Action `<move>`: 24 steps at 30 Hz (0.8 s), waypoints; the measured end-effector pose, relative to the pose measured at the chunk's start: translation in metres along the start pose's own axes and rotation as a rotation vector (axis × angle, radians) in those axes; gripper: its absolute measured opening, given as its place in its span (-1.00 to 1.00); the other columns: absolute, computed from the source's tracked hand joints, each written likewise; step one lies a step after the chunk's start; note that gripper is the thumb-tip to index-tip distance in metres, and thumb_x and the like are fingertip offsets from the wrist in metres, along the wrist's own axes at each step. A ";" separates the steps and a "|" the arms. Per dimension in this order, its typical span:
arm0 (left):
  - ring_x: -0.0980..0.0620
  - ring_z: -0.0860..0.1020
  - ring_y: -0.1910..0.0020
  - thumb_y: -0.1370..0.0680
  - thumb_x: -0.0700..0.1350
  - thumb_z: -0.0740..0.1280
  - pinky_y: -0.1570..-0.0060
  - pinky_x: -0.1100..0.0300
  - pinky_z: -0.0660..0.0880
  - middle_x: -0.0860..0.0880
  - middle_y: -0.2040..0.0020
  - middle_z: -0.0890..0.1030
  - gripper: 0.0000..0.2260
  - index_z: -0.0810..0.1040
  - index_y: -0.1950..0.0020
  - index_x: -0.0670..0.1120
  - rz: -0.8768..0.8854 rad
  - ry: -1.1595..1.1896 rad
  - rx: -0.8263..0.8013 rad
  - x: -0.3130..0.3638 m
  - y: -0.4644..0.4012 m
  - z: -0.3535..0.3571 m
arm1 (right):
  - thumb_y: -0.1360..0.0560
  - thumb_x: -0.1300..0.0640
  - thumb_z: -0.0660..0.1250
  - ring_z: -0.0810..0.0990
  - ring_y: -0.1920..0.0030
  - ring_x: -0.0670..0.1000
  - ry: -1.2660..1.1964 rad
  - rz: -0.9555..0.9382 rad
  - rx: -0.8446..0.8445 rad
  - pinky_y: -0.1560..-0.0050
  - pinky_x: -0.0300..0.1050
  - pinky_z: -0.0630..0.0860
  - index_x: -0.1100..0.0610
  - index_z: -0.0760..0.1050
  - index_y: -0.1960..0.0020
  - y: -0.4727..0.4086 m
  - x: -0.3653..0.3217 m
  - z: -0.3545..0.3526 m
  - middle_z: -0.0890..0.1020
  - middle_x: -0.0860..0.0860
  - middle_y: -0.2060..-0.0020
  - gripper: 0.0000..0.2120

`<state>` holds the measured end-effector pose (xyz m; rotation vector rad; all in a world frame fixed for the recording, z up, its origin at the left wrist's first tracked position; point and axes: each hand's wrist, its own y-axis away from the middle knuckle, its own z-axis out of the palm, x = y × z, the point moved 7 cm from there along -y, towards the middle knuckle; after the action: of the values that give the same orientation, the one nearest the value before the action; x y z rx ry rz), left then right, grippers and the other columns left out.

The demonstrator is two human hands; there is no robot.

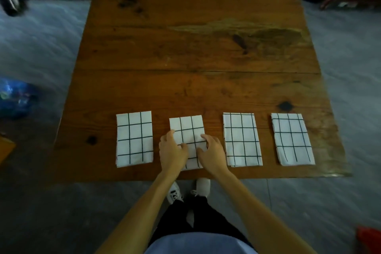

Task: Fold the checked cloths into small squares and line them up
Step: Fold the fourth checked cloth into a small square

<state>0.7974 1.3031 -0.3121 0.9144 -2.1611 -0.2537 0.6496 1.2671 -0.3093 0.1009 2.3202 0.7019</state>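
Four folded white cloths with black checks in a row near the front edge of a brown wooden table (195, 51), left hand (172, 151) and right hand (212, 150) resting with fingers loosely curled on the second cloth from the left (186, 128), gripping its near part, leftmost cloth (134, 139), third cloth (241, 139), rightmost cloth (291, 139) lying apart

Both bare forearms extended forward, converging toward the middle. Left hand (172, 151) palm down, fingers curled, thumb out to the left. Right hand (211, 150) palm down beside it, fingers bent, fingertips (203, 136) pressing downward. Hands close, not touching.
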 end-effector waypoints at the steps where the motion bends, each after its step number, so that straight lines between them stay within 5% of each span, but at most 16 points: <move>1: -0.08 0.37 -0.32 -0.53 -0.13 0.34 -0.21 0.09 0.41 -0.12 -0.36 0.37 -0.50 0.28 -0.44 -0.08 0.008 0.003 -0.001 0.000 0.000 0.000 | -0.54 0.13 0.34 0.43 -0.30 0.04 -0.003 0.003 0.000 -0.28 -0.06 0.45 0.03 0.33 -0.43 0.001 0.000 0.002 0.40 0.03 -0.37 -0.52; 19: -0.08 0.31 -0.39 -0.52 -0.17 0.36 -0.33 0.02 0.34 -0.11 -0.41 0.35 -0.49 0.29 -0.44 -0.08 0.033 0.016 0.083 0.002 0.004 -0.012 | -0.56 0.15 0.32 0.44 -0.31 0.00 -0.078 -0.047 0.070 -0.19 -0.18 0.42 0.02 0.37 -0.41 0.000 -0.008 -0.009 0.43 0.00 -0.36 -0.57; 24: -0.09 0.31 -0.40 -0.54 -0.16 0.34 -0.32 0.02 0.35 -0.12 -0.42 0.33 -0.53 0.31 -0.43 -0.07 -0.068 0.048 0.210 -0.033 0.003 -0.067 | -0.59 0.12 0.28 0.48 -0.16 -0.13 -0.088 -0.200 -0.067 0.05 -0.45 0.37 -0.01 0.38 -0.40 0.002 -0.053 0.024 0.46 -0.04 -0.34 -0.62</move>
<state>0.8590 1.3347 -0.2833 1.1014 -2.1431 -0.0372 0.7046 1.2661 -0.2909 -0.1274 2.1831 0.6596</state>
